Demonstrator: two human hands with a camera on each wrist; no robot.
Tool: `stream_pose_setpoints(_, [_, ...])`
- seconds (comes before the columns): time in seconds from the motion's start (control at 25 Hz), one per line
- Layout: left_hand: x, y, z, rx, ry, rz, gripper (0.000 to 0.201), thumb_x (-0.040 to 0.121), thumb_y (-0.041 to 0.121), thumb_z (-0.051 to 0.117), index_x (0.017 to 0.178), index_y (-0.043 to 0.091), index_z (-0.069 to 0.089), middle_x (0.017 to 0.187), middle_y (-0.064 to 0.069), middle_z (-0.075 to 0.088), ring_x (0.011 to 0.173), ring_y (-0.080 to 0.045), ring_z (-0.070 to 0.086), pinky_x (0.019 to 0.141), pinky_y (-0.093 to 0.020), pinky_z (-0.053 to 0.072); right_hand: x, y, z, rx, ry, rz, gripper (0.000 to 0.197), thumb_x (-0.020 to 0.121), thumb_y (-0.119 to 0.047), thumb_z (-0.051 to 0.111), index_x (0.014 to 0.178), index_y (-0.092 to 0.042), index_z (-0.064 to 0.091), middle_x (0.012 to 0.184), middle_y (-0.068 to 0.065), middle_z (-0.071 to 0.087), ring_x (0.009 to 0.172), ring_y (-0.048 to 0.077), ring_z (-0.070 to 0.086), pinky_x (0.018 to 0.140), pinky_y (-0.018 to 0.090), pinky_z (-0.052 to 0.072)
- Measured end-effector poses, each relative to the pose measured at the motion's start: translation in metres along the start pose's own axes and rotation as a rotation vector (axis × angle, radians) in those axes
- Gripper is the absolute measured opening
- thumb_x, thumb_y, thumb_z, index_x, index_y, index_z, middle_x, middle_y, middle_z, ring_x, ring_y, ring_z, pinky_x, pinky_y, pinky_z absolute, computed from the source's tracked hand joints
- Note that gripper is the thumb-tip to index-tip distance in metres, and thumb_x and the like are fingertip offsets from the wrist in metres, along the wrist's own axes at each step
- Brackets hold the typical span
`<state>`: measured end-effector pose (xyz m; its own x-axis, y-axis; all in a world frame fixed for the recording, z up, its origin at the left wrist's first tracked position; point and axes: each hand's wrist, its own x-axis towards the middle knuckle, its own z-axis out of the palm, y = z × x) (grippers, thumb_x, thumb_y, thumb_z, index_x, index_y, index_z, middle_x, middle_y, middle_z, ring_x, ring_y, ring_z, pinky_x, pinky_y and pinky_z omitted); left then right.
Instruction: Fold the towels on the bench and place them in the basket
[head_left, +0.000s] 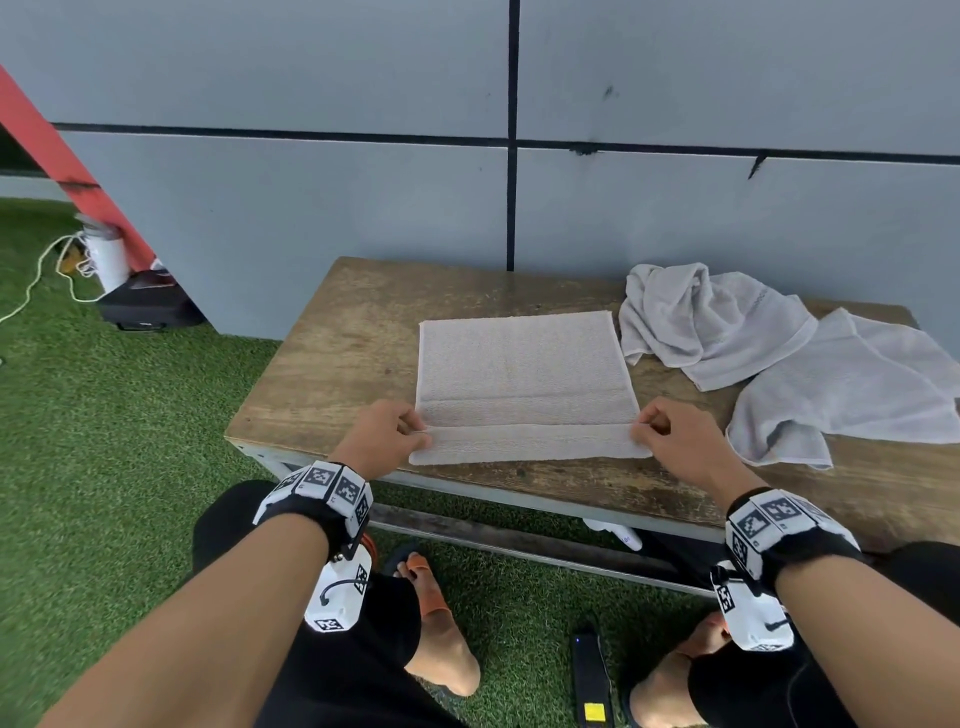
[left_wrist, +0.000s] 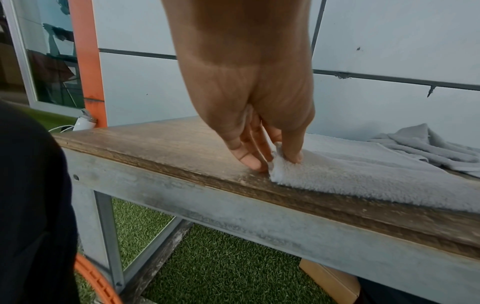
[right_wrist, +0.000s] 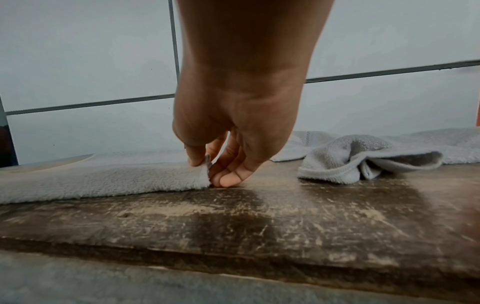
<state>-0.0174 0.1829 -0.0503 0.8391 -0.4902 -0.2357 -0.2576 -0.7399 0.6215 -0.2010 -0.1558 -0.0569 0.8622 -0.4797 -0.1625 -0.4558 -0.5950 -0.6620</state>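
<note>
A pale towel (head_left: 522, 374) lies flat on the wooden bench (head_left: 343, 353), its near strip turned over on itself. My left hand (head_left: 415, 431) pinches the near left corner of the towel (left_wrist: 337, 174) between thumb and fingers. My right hand (head_left: 641, 428) pinches the near right corner of the towel (right_wrist: 103, 181) the same way. Both hands (left_wrist: 272, 162) (right_wrist: 205, 166) sit low on the bench top. Two more grey towels lie crumpled on the right: one (head_left: 706, 322) at the back, one (head_left: 852, 389) nearer the right edge. An orange ribbed rim (left_wrist: 96, 281) shows low by my leg.
A grey panelled wall (head_left: 363, 197) runs right behind the bench. Green artificial turf (head_left: 104, 415) covers the ground. A black device (head_left: 589, 680) lies on the turf between my feet, and a white canister with a cable (head_left: 106, 254) stands at the far left.
</note>
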Motion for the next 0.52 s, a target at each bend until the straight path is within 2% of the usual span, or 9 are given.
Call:
stream_pose_setpoints(0.2, [0.005,0.002,0.001,0.008,0.030,0.014,0.015,0.085,0.019,0.075,0.078,0.009,0.066,0.072,-0.001,0.067,0.059,-0.009,0.055,0.053,-0.019,0.042,0.005,-0.002,0.000,-0.066,0.022,0.009,0.012,0.092,-0.025,0.064,0.083,-0.018,0.062,0.074,0.002,0.068,0.072,0.020,0.062,0.059,0.027,0.044])
stream_pose_setpoints(0.4, [0.010,0.002,0.001,0.023,0.021,0.022,0.018,0.085,0.014,0.074,0.071,0.005,0.066,0.066,-0.009,0.068,0.046,-0.005,0.047,0.044,-0.014,0.038,0.010,0.003,0.003,-0.123,0.033,-0.016,0.018,0.091,-0.021,0.063,0.076,-0.014,0.057,0.066,0.004,0.062,0.062,0.018,0.054,0.057,0.029,0.043])
stream_pose_setpoints(0.48, [0.012,0.002,0.001,0.030,0.013,0.033,0.019,0.085,0.014,0.074,0.070,0.004,0.067,0.061,-0.005,0.066,0.041,-0.002,0.043,0.042,-0.013,0.035,0.011,0.003,0.003,-0.127,0.032,-0.024,0.020,0.092,-0.021,0.061,0.076,-0.012,0.055,0.065,0.006,0.060,0.059,0.019,0.052,0.058,0.034,0.045])
stream_pose_setpoints(0.52, [0.012,0.001,0.000,0.033,0.005,0.038,0.019,0.085,0.013,0.075,0.070,0.004,0.067,0.057,0.002,0.064,0.039,0.001,0.042,0.041,-0.013,0.035,0.011,0.004,0.004,-0.124,0.036,-0.029,0.020,0.093,-0.021,0.061,0.077,-0.012,0.054,0.065,0.007,0.060,0.059,0.019,0.051,0.058,0.035,0.046])
